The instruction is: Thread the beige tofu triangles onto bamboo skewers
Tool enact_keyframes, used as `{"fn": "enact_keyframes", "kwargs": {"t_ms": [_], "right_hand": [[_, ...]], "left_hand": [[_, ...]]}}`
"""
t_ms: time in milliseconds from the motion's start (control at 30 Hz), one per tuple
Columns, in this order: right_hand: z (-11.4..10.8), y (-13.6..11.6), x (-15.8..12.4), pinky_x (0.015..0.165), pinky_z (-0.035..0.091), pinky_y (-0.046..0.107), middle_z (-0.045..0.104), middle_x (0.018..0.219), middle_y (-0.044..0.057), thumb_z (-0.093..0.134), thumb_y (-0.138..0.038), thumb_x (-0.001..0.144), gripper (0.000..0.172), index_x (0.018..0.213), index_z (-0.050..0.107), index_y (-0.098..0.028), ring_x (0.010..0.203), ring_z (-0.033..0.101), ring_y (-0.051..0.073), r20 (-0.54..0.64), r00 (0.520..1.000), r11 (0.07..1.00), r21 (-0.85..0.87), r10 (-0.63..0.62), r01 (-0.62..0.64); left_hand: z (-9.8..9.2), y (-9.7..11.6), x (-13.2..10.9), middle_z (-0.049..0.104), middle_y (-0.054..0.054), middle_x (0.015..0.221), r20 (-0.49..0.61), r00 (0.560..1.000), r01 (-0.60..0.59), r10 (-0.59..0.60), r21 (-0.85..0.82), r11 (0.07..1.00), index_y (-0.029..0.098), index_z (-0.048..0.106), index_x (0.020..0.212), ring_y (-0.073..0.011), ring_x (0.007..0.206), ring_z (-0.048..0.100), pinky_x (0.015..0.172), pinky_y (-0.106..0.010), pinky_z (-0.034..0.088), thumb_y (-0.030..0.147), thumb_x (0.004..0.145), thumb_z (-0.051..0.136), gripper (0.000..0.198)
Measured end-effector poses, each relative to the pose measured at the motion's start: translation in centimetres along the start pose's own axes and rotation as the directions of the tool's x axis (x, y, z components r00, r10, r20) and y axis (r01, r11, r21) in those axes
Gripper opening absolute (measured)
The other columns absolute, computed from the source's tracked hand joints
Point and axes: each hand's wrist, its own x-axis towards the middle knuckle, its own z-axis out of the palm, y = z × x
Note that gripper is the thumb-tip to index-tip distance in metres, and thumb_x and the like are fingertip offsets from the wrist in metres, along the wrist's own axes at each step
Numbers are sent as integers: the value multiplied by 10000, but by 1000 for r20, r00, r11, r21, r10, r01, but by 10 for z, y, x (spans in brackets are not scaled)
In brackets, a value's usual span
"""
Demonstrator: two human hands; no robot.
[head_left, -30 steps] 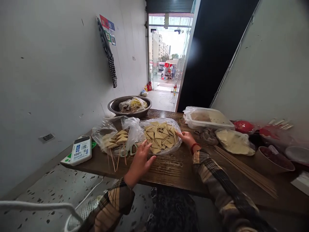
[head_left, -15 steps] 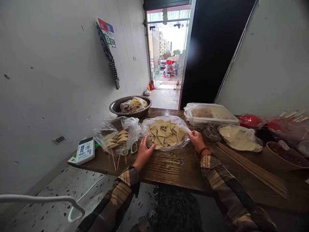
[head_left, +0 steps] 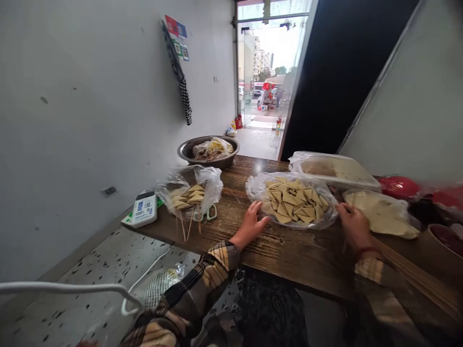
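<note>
Clear plastic, thin and crumpled, forms the bag (head_left: 255, 188) between the two hands, spread on the counter (head_left: 260, 260) and heaped with tan triangles (head_left: 292, 200). At its near left edge is the left hand (head_left: 250, 224), thumb wide of the fingers, with the fingertips beside or against the film and nothing gripped in the palm. The right hand (head_left: 354, 226) is at the bag's right edge, fingers bent towards it; it is blurred, so I cannot tell whether it pinches the plastic or merely touches it.

Left of the left hand, well apart from it, a second bag (head_left: 214, 185) holds more triangles threaded on skewers (head_left: 183, 226), whose bare ends point towards the counter's near edge. Pale green scissor handles (head_left: 211, 212) lie just beside them. Farther left is a white device (head_left: 144, 209) with a printed code, and behind the second bag stands a metal basin (head_left: 186, 150) with plastic-wrapped bundles and sticks inside.

Beyond the right hand lie a bag of pale yellow food (head_left: 379, 212), loose thin sticks (head_left: 415, 274) and a bowl (head_left: 439, 243) of something dark red. A white tray (head_left: 361, 178), partly under plastic, sits behind.
</note>
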Motion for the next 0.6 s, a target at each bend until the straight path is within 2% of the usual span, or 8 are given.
{"fn": "enact_keyframes", "kwargs": {"t_ms": [100,167,267,333,400,467,533,600], "right_hand": [[-15,-16,-15,495,396,341,616,703,118,564,-596,727,587,1041,668,-111,536,490,182,-59,997,994,97,59,-53],[-18,-38,-26,444,339,325,547,628,64,633,-540,715,542,1060,669,-124,477,410,148,-48,994,970,230,95,-81],[-2,-87,-51,426,289,287,497,581,12,645,-533,726,555,1103,660,-126,462,364,123,231,972,965,262,-47,-16],[23,-124,-73,425,267,256,445,539,-32,620,-584,730,609,1117,656,-115,444,339,104,395,907,971,232,-146,55],[57,-158,-96,444,265,247,394,514,-61,568,-595,784,634,1209,619,-127,449,331,102,579,764,956,231,-285,182],[96,-187,-119,472,284,252,393,513,-64,561,-603,790,677,1249,598,-106,469,343,105,636,676,928,261,-372,265],[135,-211,-136,519,333,259,458,543,-47,583,-621,762,763,1304,552,-86,518,418,126,651,634,909,272,-416,317],[169,-225,-148,572,371,267,561,619,-1,607,-612,739,749,1271,573,-86,598,494,156,638,645,906,252,-421,341]], "left_hand": [[-33,15,-30,499,-162,1365,-48,990,-128,131,51,990,169,532,1271,-262,1191,533,958,-423,486,284,824,581,465],[-64,26,-49,537,-139,1314,-100,979,-166,176,102,981,182,538,1247,-223,1092,582,884,-373,518,281,853,545,406],[-120,37,-66,576,-103,1218,-313,926,-136,213,250,959,197,525,1233,-199,1031,589,854,-356,513,285,872,519,372],[-160,34,-67,562,-95,1204,-498,833,-44,240,374,927,200,522,1218,-211,1043,569,868,-376,497,309,853,545,382],[-196,21,-62,525,-109,1229,-649,718,73,253,431,899,195,500,1244,-230,1104,532,920,-400,466,333,837,570,436],[-225,0,-55,468,-139,1283,-740,627,155,243,424,892,175,449,1292,-251,1165,490,967,-406,431,356,801,616,549],[-244,-24,-47,419,-163,1325,-770,611,203,185,377,904,158,397,1325,-280,1237,434,1002,-408,399,380,762,658,659],[-251,-47,-41,400,-199,1336,-760,640,235,114,335,912,102,353,1336,-322,1287,370,1044,-437,344,411,715,705,778]]}}
